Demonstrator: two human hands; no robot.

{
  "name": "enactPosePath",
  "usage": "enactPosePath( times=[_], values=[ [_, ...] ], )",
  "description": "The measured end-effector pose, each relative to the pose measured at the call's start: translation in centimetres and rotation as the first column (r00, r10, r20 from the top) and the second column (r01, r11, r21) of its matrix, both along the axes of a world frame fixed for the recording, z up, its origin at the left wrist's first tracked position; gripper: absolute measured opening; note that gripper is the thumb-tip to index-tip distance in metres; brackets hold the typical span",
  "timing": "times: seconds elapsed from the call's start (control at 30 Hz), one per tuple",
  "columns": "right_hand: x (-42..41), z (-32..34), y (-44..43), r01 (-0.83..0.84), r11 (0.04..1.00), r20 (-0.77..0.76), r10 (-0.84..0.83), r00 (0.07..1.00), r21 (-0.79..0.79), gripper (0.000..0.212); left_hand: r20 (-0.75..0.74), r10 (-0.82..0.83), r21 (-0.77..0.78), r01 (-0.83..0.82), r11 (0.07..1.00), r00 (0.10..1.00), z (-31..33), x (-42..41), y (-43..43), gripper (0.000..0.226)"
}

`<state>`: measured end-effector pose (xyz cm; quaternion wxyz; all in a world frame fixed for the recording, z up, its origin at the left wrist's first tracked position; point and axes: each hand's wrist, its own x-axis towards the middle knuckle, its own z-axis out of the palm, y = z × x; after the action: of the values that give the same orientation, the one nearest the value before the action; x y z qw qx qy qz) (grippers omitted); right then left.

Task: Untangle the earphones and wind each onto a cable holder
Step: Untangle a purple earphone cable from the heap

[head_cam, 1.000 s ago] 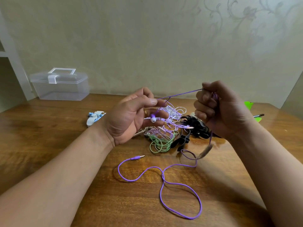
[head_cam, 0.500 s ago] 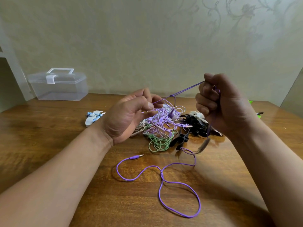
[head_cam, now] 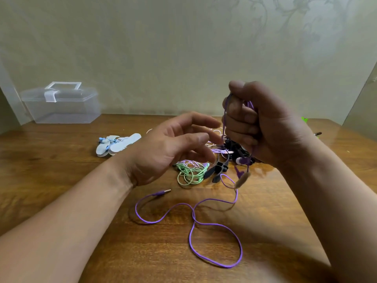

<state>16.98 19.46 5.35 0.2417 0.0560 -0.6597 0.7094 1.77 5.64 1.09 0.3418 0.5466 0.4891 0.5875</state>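
Two hands hovered over the wooden surface [head_cam: 61,180]. The right hand [head_cam: 265,129] had its fingers curled tight round the purple earphone cord [head_cam: 193,219], which hung from the fist and looped across the surface below, ending in a plug [head_cam: 163,192] beneath the left wrist. The left hand [head_cam: 169,148] held nothing, fingers loosely spread just beside the hanging cord. Under the fingers lay a tangle of green cord [head_cam: 189,174] and a black cable holder [head_cam: 218,168]. Well left of them sat a white holder [head_cam: 118,145] and a clear box [head_cam: 61,105].
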Motion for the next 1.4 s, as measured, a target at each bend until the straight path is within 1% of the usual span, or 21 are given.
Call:
enactPosePath(
  times=[0.1, 0.2, 0.27, 0.33, 0.5, 0.67, 0.77, 0.87, 0.93, 1.03, 1.1, 1.2, 1.3, 1.33, 1.4],
  values=[
    [-0.1, 0.0, -0.2, 0.015, 1.000, 0.011, -0.015, 1.000, -0.009, 0.044, 0.022, -0.009, 0.011, 0.009, 1.000, 1.000, 0.3, 0.4, -0.1, 0.023],
    [-0.3, -0.2, -0.4, 0.024, 1.000, 0.036, -0.024, 0.999, 0.006, 0.049, 0.012, 0.011, 0.037, -0.012, 0.999, 1.000, 0.4, 0.9, 0.1, 0.014],
    [-0.3, -0.3, -0.6, 0.030, 0.999, 0.045, -0.030, 0.999, 0.018, 0.053, 0.010, 0.038, 0.038, -0.038, 0.999, 0.999, 0.4, 1.1, 0.1, 0.014],
    [-0.4, -0.4, -0.9, 0.051, 0.999, 0.051, -0.052, 0.997, 0.019, 0.054, 0.005, 0.025, 0.031, -0.025, 0.999, 1.000, 0.3, 1.2, 0.1, 0.018],
    [-0.7, -0.5, -1.6, 0.080, 0.996, 0.078, -0.082, 0.994, 0.033, 0.058, -0.099, 0.022, -0.006, -0.023, 1.000, 0.995, -0.2, 1.0, 0.3, 0.026],
    [-0.8, -0.5, -1.8, 0.101, 0.992, 0.082, -0.107, 0.991, 0.074, 0.059, -0.136, 0.030, -0.038, -0.035, 0.999, 0.990, 0.0, 1.0, 0.2, 0.023],
    [-0.6, -0.6, -1.6, 0.110, 0.989, 0.090, -0.118, 0.989, 0.098, 0.056, -0.119, 0.057, -0.049, -0.063, 0.997, 0.991, 0.0, 1.0, 0.2, 0.023],
    [-0.4, -0.6, -1.2, 0.118, 0.989, 0.103, -0.127, 0.987, 0.085, 0.041, -0.092, 0.108, -0.062, -0.114, 0.992, 0.990, 0.0, 0.9, 0.3, 0.017],
    [-0.3, -0.6, -0.8, 0.129, 0.989, 0.119, -0.137, 0.983, 0.071, 0.035, -0.021, 0.137, -0.061, -0.138, 0.989, 0.990, 0.1, 0.9, 0.3, 0.012],
    [-0.3, -0.7, -0.1, 0.159, 0.985, 0.149, -0.168, 0.974, 0.070, 0.034, 0.144, 0.185, -0.018, -0.184, 0.983, 0.972, 0.3, 0.8, 0.5, 0.019],
    [-0.6, -0.9, 0.3, 0.215, 0.970, 0.165, -0.232, 0.959, 0.113, 0.032, 0.180, 0.234, 0.003, -0.239, 0.971, 0.955, 0.3, 0.4, 0.6, 0.021],
    [-0.9, -1.3, 0.3, 0.297, 0.934, 0.207, -0.336, 0.919, 0.198, 0.026, 0.162, 0.304, 0.012, -0.310, 0.951, 0.939, 0.2, 0.0, 0.7, 0.021],
    [-1.2, -1.5, -0.1, 0.324, 0.910, 0.236, -0.385, 0.892, 0.260, 0.023, 0.122, 0.329, 0.018, -0.334, 0.942, 0.936, 0.2, 0.1, 0.8, 0.021],
    [-1.3, -1.6, -0.3, 0.331, 0.908, 0.237, -0.391, 0.889, 0.257, 0.024, 0.098, 0.337, 0.030, -0.341, 0.940, 0.936, 0.2, 0.1, 0.8, 0.020],
    [-1.6, -1.7, -0.4, 0.349, 0.919, 0.219, -0.384, 0.897, 0.182, 0.024, 0.058, 0.357, 0.050, -0.360, 0.932, 0.932, 0.1, 0.0, 0.9, 0.019]
  ],
)
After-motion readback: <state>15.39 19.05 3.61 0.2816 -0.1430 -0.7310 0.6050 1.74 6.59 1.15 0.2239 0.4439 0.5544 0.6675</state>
